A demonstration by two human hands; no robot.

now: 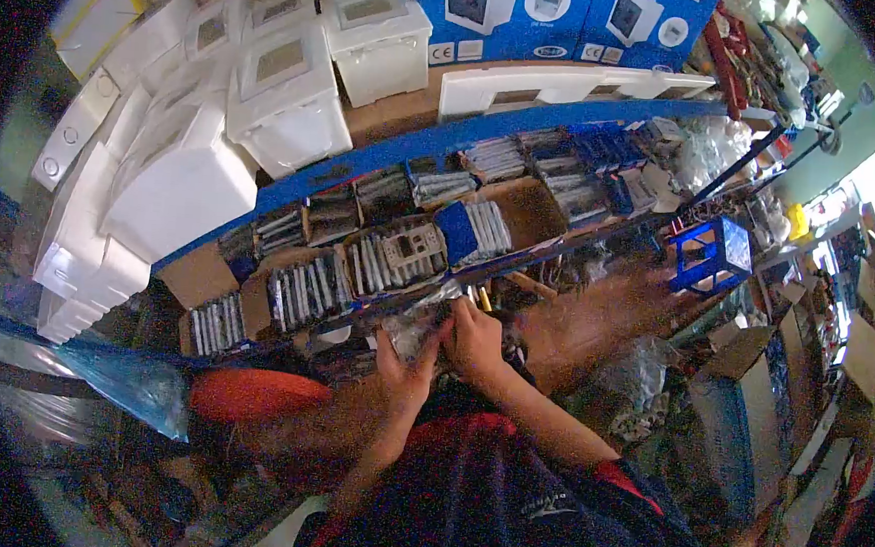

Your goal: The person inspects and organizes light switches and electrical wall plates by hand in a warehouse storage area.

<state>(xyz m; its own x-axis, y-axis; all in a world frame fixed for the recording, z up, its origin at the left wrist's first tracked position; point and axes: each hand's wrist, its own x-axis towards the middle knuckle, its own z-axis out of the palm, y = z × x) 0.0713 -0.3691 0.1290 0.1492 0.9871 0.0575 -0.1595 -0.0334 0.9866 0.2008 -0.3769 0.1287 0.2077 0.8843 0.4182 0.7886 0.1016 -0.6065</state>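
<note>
My left hand (407,374) is closed in front of my body, thumb and fingers on a crumpled clear plastic bag (406,336). Close beside it, my right hand (475,344) has its fingers bent into a pinch at the bag's right side. What lies between the right fingertips is hidden. Small yellow-tipped pieces (485,299) show just beyond that hand. A carton of wrapped flat pieces (393,263), with a beige socket plate (412,252) on top, sits on the shelf past both hands.
White plastic enclosures (288,94) and blue printed boxes (533,19) line the upper shelf, above its blue edge (366,139). A blue stool (711,255) stands on the floor to the right. Opened cartons (741,392) crowd the right side. A red round seat (255,395) is at left.
</note>
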